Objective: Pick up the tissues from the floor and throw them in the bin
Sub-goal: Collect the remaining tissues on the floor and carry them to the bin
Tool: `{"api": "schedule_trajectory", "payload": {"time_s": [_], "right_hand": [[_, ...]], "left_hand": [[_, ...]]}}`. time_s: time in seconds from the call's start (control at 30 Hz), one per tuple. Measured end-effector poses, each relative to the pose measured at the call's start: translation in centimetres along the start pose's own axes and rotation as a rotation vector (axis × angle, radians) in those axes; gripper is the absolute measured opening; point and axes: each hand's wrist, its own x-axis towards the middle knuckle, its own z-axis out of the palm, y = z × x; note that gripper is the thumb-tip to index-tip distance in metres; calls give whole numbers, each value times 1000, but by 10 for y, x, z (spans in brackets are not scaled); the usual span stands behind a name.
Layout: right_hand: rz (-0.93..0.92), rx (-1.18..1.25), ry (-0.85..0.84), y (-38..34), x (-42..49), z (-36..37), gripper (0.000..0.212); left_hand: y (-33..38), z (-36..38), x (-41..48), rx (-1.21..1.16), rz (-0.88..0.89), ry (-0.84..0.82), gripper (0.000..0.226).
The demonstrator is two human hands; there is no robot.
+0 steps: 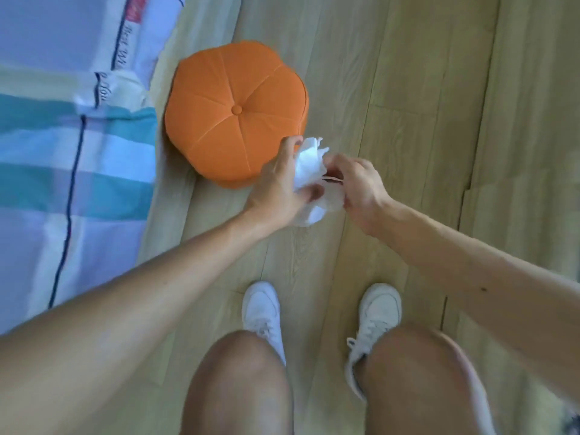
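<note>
A bunch of crumpled white tissues is held above the wooden floor between both hands. My left hand grips the bunch from the left, thumb under it and fingers curled over the top. My right hand pinches the tissues from the right side, fingers closed on the paper. A lower fold of tissue hangs beneath the hands. No bin is in view.
An orange round cushion stool stands on the floor just left of and beyond the hands. A bed with a striped cover fills the left side. My white shoes and knees are below. Light wooden floor stretches to the right.
</note>
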Motion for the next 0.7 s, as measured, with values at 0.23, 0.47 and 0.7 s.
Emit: {"api": "schedule_trajectory", "payload": {"time_s": [0.23,0.47,0.7], "right_hand": [[81,-62,-170,-165,-178,39,23],[-134,-413,-486,-284,-330,114,31],[-384,-712,-723,-314,-457,204,17]], "left_hand": [[161,-161,-95,-87,-69,149,31],[268,-310,-207,3,-278,347,19],[318,-413,-344,-15,-472,642,14]]}}
